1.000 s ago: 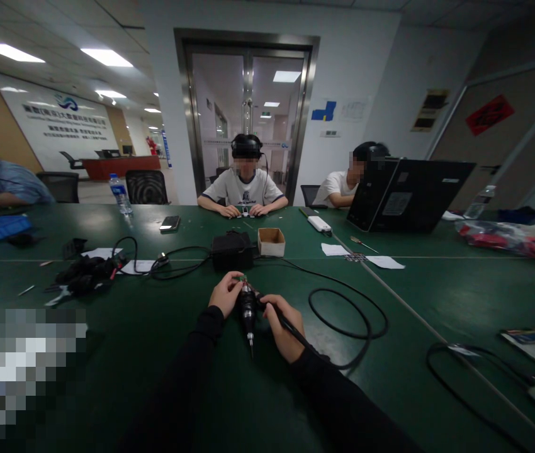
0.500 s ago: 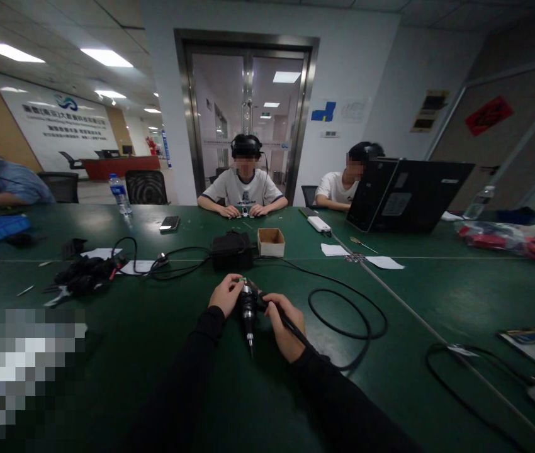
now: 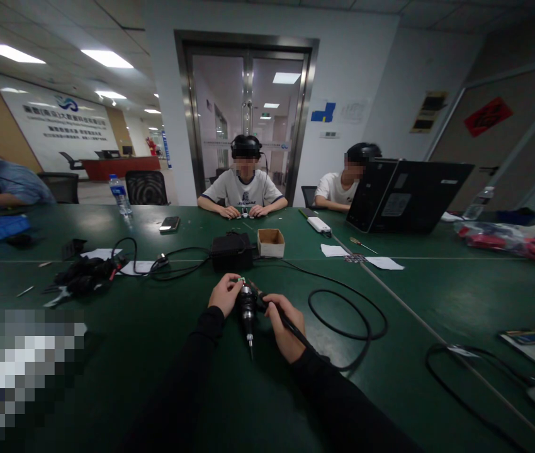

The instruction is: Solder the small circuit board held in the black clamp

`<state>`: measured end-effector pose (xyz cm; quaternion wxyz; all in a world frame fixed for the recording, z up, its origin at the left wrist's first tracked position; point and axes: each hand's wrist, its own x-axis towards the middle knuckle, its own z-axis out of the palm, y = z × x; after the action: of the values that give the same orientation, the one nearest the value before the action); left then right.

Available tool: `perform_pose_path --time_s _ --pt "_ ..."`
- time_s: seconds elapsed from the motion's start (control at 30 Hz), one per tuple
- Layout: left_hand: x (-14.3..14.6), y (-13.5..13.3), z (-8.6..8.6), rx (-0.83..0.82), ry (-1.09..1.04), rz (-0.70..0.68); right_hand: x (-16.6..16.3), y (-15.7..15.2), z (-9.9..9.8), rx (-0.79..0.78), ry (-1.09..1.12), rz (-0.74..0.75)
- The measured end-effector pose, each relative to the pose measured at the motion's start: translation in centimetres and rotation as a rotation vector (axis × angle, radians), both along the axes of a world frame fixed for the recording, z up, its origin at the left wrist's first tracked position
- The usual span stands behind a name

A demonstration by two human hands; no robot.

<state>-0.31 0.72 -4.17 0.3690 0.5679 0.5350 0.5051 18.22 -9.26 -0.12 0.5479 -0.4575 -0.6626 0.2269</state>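
Presently, the left hand [image 3: 224, 296] has its fingertips pinched together on a small green piece [image 3: 242, 279], at the far end of a black metal-tipped tool [image 3: 248, 308] between both grips. The right hand [image 3: 284, 336] is closed around a black corded handle [image 3: 296, 333], angled toward that piece. Judged mid-work: parts brought near each other, green piece not yet released; any join made or left is too small to tell.

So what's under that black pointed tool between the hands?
Green tabletop shows around the metal tip of the black pointed tool; whatever lies directly beneath its body is covered.
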Motion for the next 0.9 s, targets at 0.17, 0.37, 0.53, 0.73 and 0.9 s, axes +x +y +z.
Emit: perform_pose_path --time_s 0.17,0.37,0.53,0.73,0.9 --pt "0.0 0.4 -0.5 0.021 0.007 0.002 0.0 0.3 -0.3 0.014 -0.006 -0.004" --pt "-0.1 0.4 -0.6 -0.005 0.065 0.007 0.0 0.3 -0.6 0.019 0.012 0.001" --pt "0.1 -0.4 0.6 -0.052 0.183 0.027 0.1 0.4 -0.6 0.017 0.001 0.001" --pt "0.2 -0.7 1.3 -0.073 0.288 0.065 0.2 0.4 -0.6 0.005 -0.004 -0.002" --pt "0.2 -1.0 1.6 -0.072 0.349 0.091 0.3 0.5 -0.6 -0.012 0.035 -0.038"
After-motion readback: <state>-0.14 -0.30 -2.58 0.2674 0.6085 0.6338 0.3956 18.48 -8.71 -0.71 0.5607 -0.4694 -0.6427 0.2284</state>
